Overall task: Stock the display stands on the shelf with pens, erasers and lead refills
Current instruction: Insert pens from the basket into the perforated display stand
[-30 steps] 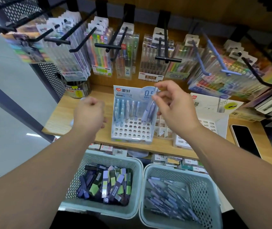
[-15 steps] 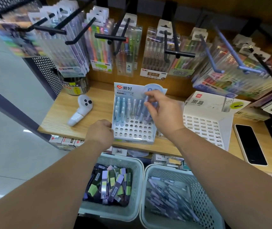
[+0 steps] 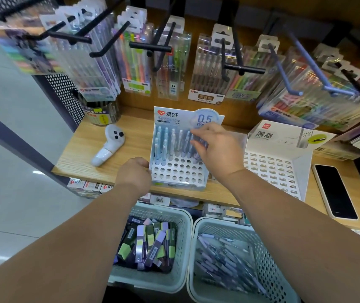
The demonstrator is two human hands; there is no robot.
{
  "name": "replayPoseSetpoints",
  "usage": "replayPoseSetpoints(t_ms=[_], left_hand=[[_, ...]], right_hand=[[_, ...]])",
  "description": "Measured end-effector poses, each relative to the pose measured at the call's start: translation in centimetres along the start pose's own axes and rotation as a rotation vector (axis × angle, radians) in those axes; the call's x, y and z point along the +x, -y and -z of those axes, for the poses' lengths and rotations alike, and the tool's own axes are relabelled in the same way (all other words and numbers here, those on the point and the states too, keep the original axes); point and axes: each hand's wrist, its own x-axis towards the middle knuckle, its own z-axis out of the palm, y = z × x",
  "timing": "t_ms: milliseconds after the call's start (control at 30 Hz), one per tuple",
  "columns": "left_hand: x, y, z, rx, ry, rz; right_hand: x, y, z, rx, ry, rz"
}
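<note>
A pale blue pen display stand (image 3: pixel 178 171) with rows of round holes stands on the wooden shelf (image 3: pixel 80 154); several blue and lilac pens fill its back rows. My left hand (image 3: pixel 134 174) grips the stand's front left corner. My right hand (image 3: pixel 217 149) holds a few lilac pens (image 3: pixel 198 142) over the stand's right side, their tips down among the holes. A white stand (image 3: pixel 277 169) with slot holes sits to the right. Below, one basket (image 3: pixel 152 278) holds boxed lead refills and another (image 3: pixel 198 232) holds loose pens.
Packs of pens hang from black and blue hooks (image 3: pixel 150 48) above the shelf. A white controller (image 3: pixel 109 147) and a dark tub (image 3: pixel 101 112) lie at the shelf's left; a phone (image 3: pixel 335 191) lies at the right. The floor is open to the left.
My left hand has dropped from above the shelf to the stand's front left corner. My right hand has lowered the pens from above the stand into its right side.
</note>
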Motion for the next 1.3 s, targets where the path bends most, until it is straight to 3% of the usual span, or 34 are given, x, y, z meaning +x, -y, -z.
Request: replayPoseSetpoints(t_ms=[300,467,633,800,867,1000,1067,1167,1300], left_hand=[[-0.4,-0.5,-0.2,0.055,-0.017,-0.013],[-1.1,-1.1,-0.1,0.204,-0.042,-0.033],[-3.5,-1.9,0.0,0.496,-0.159,-0.204],[-6.8,-1.3,-1.7,0.659,0.005,-0.312],[-7.9,-0.5,-2.8,0.67,0.155,-0.295],[-8.9,1.9,-5.3,0.696,0.486,-0.19],[-8.7,3.2,-7.1,0.657,0.561,-0.167],[-8.2,5.0,-10.6,0.625,0.55,-0.137],[-8.8,6.6,-15.1,0.526,0.345,-0.165]], right_hand=[[0.2,0.0,0.7,-0.291,0.073,0.115],[-1.7,-0.4,3.3,-0.15,0.028,0.046],[-7.5,-3.5,5.9,-0.095,-0.016,-0.034],[-16.0,-8.3,6.4,-0.144,0.147,-0.096],[-18.9,-9.7,5.5,-0.177,0.314,-0.204],[-23.3,-13.1,2.9,-0.132,0.901,-0.602],[-24.9,-14.0,2.0,-0.095,1.097,-0.737],[-26.7,-14.8,0.4,-0.016,1.099,-0.94],[-29.2,-14.7,-2.2,-0.037,0.959,-1.101]])
